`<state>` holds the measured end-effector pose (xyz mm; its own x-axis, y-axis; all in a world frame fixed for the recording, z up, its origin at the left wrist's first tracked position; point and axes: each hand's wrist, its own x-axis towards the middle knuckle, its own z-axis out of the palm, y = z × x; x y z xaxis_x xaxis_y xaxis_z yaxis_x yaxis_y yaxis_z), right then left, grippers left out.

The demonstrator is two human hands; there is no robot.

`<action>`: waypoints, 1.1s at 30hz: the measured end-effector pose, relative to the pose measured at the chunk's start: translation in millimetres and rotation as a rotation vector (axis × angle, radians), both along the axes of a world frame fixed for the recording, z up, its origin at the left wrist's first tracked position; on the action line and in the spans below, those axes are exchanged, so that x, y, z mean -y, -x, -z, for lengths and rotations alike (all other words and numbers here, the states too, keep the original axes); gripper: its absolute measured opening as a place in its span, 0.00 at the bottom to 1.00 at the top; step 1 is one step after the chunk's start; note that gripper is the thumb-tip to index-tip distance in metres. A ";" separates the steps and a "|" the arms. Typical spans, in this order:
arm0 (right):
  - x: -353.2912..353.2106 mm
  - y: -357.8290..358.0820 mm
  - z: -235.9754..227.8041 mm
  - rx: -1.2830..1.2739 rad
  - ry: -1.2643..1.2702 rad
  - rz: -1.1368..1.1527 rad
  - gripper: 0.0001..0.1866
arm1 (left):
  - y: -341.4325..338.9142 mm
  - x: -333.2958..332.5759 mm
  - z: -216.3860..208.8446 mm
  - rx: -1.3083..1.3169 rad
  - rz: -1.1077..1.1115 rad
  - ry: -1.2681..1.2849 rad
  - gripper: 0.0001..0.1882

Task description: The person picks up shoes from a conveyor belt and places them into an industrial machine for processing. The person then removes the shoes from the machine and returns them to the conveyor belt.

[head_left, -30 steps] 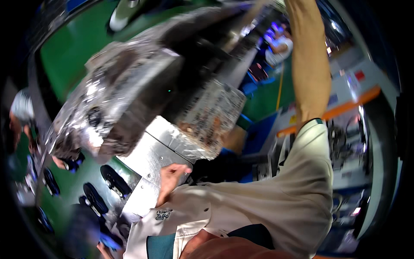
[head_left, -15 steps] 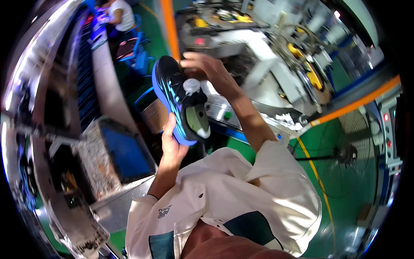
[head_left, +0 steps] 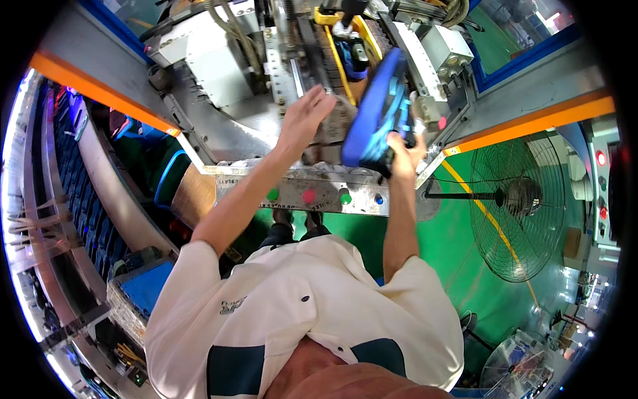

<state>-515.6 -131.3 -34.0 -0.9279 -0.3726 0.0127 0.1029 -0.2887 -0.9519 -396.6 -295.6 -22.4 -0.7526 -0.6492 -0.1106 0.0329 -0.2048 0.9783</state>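
Observation:
A running shoe (head_left: pixel 380 110), black and light blue with a thick blue-violet sole, is held up in my right hand (head_left: pixel 404 156). The grip is near one end, with the thumb on the striped side. The sole is turned to the left and the shoe stands tilted, slightly blurred. My left hand (head_left: pixel 307 116) is empty, its fingers stretched out over the front of a metal machine (head_left: pixel 272 126). A second dark shoe (head_left: pixel 350 58) sits inside the machine's yellow frame (head_left: pixel 332 61), partly under a black press part (head_left: pixel 348 10).
A front panel (head_left: pixel 292 193) with coloured push buttons runs along the machine's edge. Orange-edged guards (head_left: pixel 106 93) flank the opening. On the right stands a large wire-caged fan (head_left: pixel 518 206). A conveyor (head_left: pixel 126 186) and a blue-topped box (head_left: pixel 143 286) lie to the left.
The shoe has passed from my left hand to my right and is turned sole to the left. My view has swung right, facing the machine. My left hand is now free.

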 end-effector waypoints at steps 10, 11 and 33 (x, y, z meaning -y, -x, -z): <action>-40.8 23.2 -38.2 -0.242 -0.249 0.266 0.33 | 182.4 134.3 100.4 0.855 -0.163 0.513 0.44; -33.9 27.1 -39.3 -0.242 -0.314 0.294 0.32 | 178.3 142.5 107.2 0.836 -0.227 0.523 0.38; 347.4 105.9 108.6 -0.715 -1.226 -0.029 0.38 | -346.7 -77.6 -32.9 0.083 -1.019 -0.170 0.27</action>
